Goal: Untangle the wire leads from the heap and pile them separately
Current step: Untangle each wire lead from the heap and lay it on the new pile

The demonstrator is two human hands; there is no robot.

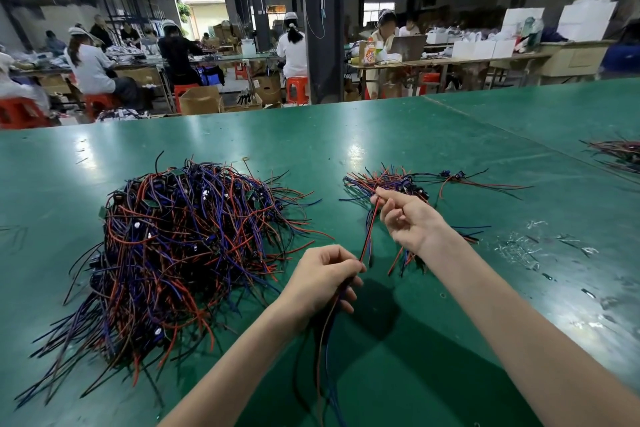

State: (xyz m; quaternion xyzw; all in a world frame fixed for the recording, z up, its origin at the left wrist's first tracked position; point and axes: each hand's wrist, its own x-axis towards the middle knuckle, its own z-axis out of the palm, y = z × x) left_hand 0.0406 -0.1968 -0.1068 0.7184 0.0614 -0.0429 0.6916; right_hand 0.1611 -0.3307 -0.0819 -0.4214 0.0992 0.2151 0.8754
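Nearest the wearer, a bundle of leads (325,340) hangs from the left grip (322,282), which is curled tight round it just above the surface (433,357). Red, black and blue strands show; their number cannot be told.

The right grip (407,220) is raised a little farther out. It pinches the upper end of a red-and-black lead (366,236) between thumb and forefinger, with the other fingers loosely curled. That lead runs taut down into the left fist.

Judged step: drawing one lead free of the bundle. To do it well:
- Keep the left hold firm but loose enough for the strand to slide.
- Pull along the lead's own line, not across it.
- Stop if other strands rise with it, and shake them off first.
- Lay the freed lead on the sorted pile (388,184), which lies just beyond the right grip.

The heap (180,239) lies to the left, well apart from the sorted pile and much the larger of the two. Most of the task appears to remain.

Count:
- Grips: two, both occupied.
- Heap: one, its leads far too many to count.
- Sorted pile: one, with a small cluster just to its right.
- Far pile (620,152): one, at the right edge.
- Pale scraps (519,246): scattered to the right, not countable.
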